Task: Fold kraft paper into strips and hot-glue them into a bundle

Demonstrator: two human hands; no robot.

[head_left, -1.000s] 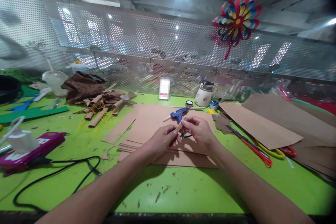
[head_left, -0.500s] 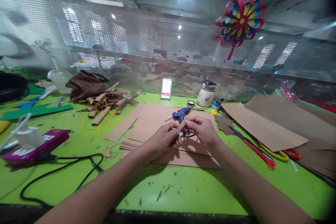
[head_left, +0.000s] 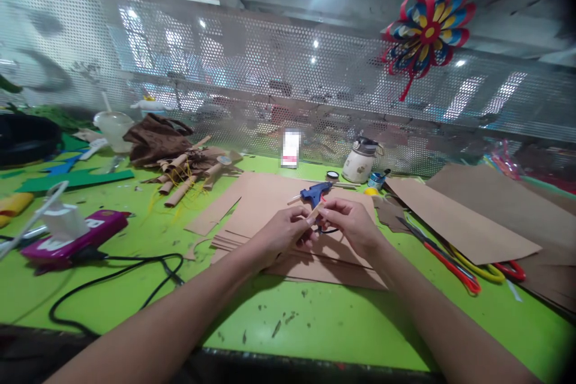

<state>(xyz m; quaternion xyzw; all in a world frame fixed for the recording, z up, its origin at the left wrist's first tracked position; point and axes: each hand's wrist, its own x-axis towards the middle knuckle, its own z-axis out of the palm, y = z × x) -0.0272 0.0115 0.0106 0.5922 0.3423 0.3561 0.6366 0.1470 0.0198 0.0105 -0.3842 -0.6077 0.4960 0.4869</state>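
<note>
Between my two hands is a small strip of brown paper (head_left: 316, 210). My left hand (head_left: 287, 233) pinches its lower left part between thumb and fingers. The fingertips of my right hand (head_left: 351, 223) grip its upper right end. Both hands hover above a stack of brown paper sheets (head_left: 256, 192) in the middle of the table. Just beyond the fingers a blue glue gun (head_left: 315, 192) lies on the sheets, its grip partly hidden behind my hands.
A purple power strip (head_left: 85, 237) with a black cable stands at left. Rolled paper tubes (head_left: 180, 189) lie behind it, near a brown bag (head_left: 155, 138). Scissors with red handles (head_left: 470, 276) and large brown sheets (head_left: 468, 222) lie at right. A white flask (head_left: 359, 162) stands at the back.
The whole view has shifted slightly, so the table things appear a little further right. Both hands still hold the paper strip, which has tilted a little between the fingers.
</note>
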